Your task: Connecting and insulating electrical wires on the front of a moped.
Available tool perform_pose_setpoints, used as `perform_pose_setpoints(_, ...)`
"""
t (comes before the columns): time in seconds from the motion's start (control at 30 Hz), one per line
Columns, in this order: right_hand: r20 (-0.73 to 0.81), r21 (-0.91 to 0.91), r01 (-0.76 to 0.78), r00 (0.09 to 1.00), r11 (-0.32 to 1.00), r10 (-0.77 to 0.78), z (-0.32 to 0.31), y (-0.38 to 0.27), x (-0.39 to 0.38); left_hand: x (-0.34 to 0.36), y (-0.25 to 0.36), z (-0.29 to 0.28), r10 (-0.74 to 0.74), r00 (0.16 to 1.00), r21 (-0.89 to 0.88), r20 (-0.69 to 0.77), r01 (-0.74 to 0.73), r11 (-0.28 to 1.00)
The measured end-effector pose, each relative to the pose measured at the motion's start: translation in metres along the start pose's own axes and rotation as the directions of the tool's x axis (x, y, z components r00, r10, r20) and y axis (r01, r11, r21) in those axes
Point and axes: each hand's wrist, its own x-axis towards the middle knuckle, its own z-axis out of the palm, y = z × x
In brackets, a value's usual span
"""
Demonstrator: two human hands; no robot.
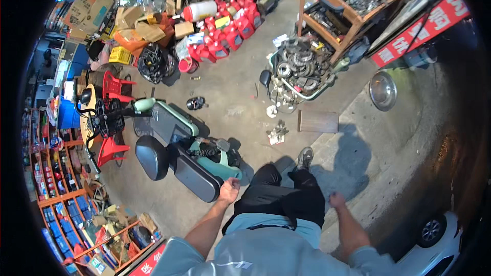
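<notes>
My left hand is closed, fingers curled, just beside the rear end of a pale green electric scooter. Whether it holds anything is too small to make out. The scooter's long black seat is tilted out to the side, and the shock absorber shows under it. Out to my right, my right hand hangs in a loose fist above the concrete floor, apart from any object; nothing shows in it. One black shoe is ahead of my body.
Ahead lie a brown board, small parts on paper and a black part. A tub of metal parts stands below a wooden tool bench. Red jugs, a metal basin, shelves and a white car surround me.
</notes>
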Motion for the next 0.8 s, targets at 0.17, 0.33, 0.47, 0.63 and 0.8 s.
perform_pose_setpoints(0.17, -0.068, -0.051, 0.225, 0.971, 0.973, -0.228, -0.06, -0.096, 0.13, 0.03, 0.037, 0.041, -0.138, 0.99, -0.088, -0.022, 0.135, 0.987)
perform_pose_setpoints(0.33, 0.091, 0.008, 0.307, 0.948, 0.952, -0.306, -0.047, -0.215, 0.207, 0.098, 0.039, 0.084, 0.086, 0.98, -0.055, -0.18, -0.097, 0.994)
perform_pose_setpoints(0.47, 0.236, -0.072, 0.246, 0.946, 0.967, -0.223, -0.004, -0.293, 0.277, 0.154, 0.057, 0.07, 0.183, 0.948, 0.006, -0.26, -0.188, 0.982)
perform_pose_setpoints(0.63, 0.212, -0.125, 0.359, 0.92, 0.925, -0.328, 0.078, -0.362, 0.346, 0.197, 0.045, 0.042, 0.167, 0.98, -0.004, -0.11, -0.168, 0.986)
perform_pose_setpoints(0.8, 0.115, -0.165, 0.445, 0.895, 0.88, -0.431, 0.15, -0.428, 0.425, 0.221, 0.035, 0.018, 0.117, 0.991, -0.041, -0.067, -0.12, 0.992)
